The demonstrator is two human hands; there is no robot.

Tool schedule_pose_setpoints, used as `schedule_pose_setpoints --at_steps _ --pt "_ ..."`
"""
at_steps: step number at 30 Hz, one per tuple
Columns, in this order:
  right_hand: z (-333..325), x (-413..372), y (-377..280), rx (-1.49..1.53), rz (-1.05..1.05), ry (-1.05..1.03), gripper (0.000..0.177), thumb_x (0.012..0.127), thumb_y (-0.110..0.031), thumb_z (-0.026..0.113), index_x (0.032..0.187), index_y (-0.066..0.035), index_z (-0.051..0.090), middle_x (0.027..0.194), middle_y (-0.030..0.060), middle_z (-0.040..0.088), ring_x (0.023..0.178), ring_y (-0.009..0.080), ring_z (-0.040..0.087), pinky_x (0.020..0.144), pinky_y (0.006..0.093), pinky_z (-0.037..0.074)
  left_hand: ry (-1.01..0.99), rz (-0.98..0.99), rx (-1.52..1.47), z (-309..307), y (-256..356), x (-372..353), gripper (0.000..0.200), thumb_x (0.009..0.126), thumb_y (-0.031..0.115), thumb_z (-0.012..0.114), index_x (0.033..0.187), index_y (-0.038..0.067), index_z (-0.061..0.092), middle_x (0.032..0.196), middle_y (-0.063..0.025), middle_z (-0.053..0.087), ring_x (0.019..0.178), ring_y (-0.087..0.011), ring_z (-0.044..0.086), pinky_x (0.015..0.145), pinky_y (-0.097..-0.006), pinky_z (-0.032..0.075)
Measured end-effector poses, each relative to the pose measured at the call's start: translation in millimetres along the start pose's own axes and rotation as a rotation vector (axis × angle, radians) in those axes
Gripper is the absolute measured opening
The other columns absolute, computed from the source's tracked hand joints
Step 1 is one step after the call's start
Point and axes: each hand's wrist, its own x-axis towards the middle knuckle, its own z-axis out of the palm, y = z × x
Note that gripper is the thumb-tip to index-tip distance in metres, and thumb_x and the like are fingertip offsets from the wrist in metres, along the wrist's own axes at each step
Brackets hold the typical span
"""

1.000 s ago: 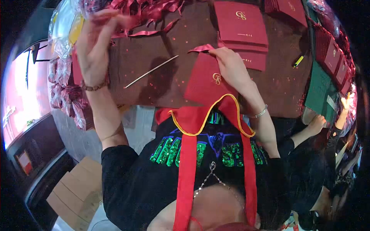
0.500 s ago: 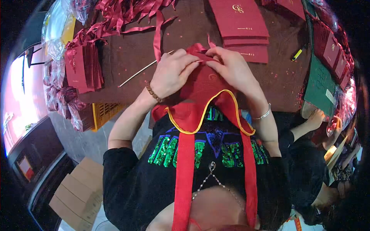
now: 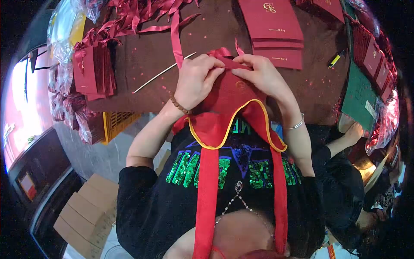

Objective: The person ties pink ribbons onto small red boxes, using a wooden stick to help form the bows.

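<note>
A dark red paper bag [image 3: 228, 93] with a faint gold mark stands in front of my chest, its upper edge between my hands. My left hand [image 3: 199, 80] is closed, thumb and forefinger pinching that edge. From the right, my right hand [image 3: 262, 75] pinches the same edge a short way off. A loop of red ribbon [image 3: 220, 52] shows just beyond my fingertips. Its long tail seems to be the strip [image 3: 176, 41] beside my left hand. Fingers hide the exact spot where ribbon and bag meet. A thin pale stick [image 3: 161, 74] lies left of my left hand.
Red bags [image 3: 271, 23] are stacked at the back right, and more bags [image 3: 92, 73] stand at the left. Loose ribbons [image 3: 142, 15] pile up behind. A yellow marker [image 3: 334, 61] and a green bag [image 3: 358, 93] lie rightward. A co-worker's hand [image 3: 353, 133] is at right.
Both hands stay on the bag's edge, with the fingertips shifted slightly. The left forearm has moved a little to the right. At the right, one of the co-worker's hands has left view.
</note>
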Motion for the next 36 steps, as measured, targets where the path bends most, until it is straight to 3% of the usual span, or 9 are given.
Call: schedule_pose_setpoints --at_steps 15,17,27,29,30,32,36 --pt "10 1 20 0.124 -0.007 -0.015 0.032 0.081 -0.012 0.059 0.108 0.005 0.057 0.096 0.0084 0.063 0.088 0.0114 0.056 0.079 0.0250 0.044 0.094 0.105 0.276 21 -2 -1 0.009 0.076 0.014 0.062 0.075 0.008 0.055 0.071 -0.0055 0.056 0.071 -0.0238 0.056 0.066 -0.0378 0.034" --pt "9 0 18 0.137 0.032 0.000 0.036 0.077 -0.022 0.060 0.108 -0.003 0.061 0.099 0.0175 0.064 0.093 0.0284 0.062 0.082 0.0358 0.047 0.064 0.095 0.253 21 -4 0 0.009 0.075 0.014 0.062 0.074 0.008 0.055 0.071 -0.0059 0.056 0.071 -0.0236 0.055 0.065 -0.0381 0.034" --pt "11 -1 20 0.150 0.025 0.038 0.035 0.077 -0.023 0.059 0.106 -0.003 0.062 0.096 0.0168 0.064 0.092 0.0282 0.062 0.082 0.0358 0.046 0.128 0.187 0.310 27 -4 2 0.008 0.074 0.012 0.061 0.077 0.010 0.054 0.074 -0.0050 0.053 0.072 -0.0234 0.053 0.065 -0.0383 0.034" --pt "8 -3 13 0.095 0.058 -0.010 0.034 0.082 -0.013 0.059 0.110 0.006 0.056 0.099 0.0102 0.064 0.091 0.0124 0.056 0.081 0.0256 0.044 0.121 0.174 0.318 28 -4 2 0.008 0.074 0.012 0.061 0.077 0.009 0.054 0.073 -0.0052 0.053 0.072 -0.0234 0.053 0.065 -0.0382 0.034" --pt "9 -3 16 0.095 0.059 -0.010 0.034 0.082 -0.013 0.059 0.110 0.006 0.056 0.099 0.0102 0.064 0.091 0.0124 0.056 0.081 0.0256 0.044 0.115 0.161 0.327 28 -4 2 0.009 0.074 0.013 0.061 0.077 0.009 0.054 0.073 -0.0055 0.054 0.071 -0.0234 0.053 0.065 -0.0382 0.033" --pt "14 -1 25 0.090 -0.007 0.078 0.035 0.078 -0.024 0.060 0.105 -0.003 0.062 0.096 0.0167 0.064 0.092 0.0285 0.062 0.081 0.0358 0.046 0.092 0.137 0.319 27 -4 4 0.009 0.073 0.014 0.061 0.076 0.009 0.054 0.072 -0.0062 0.055 0.070 -0.0244 0.055 0.064 -0.0390 0.035" --pt "13 -6 20 0.124 0.028 0.087 0.035 0.078 -0.025 0.060 0.105 -0.003 0.062 0.097 0.0164 0.064 0.091 0.0290 0.062 0.081 0.0355 0.047 0.031 0.035 0.223 26 -7 8 0.012 0.074 0.016 0.062 0.072 0.006 0.055 0.068 -0.0090 0.059 0.067 -0.0281 0.059 0.060 -0.0422 0.040"
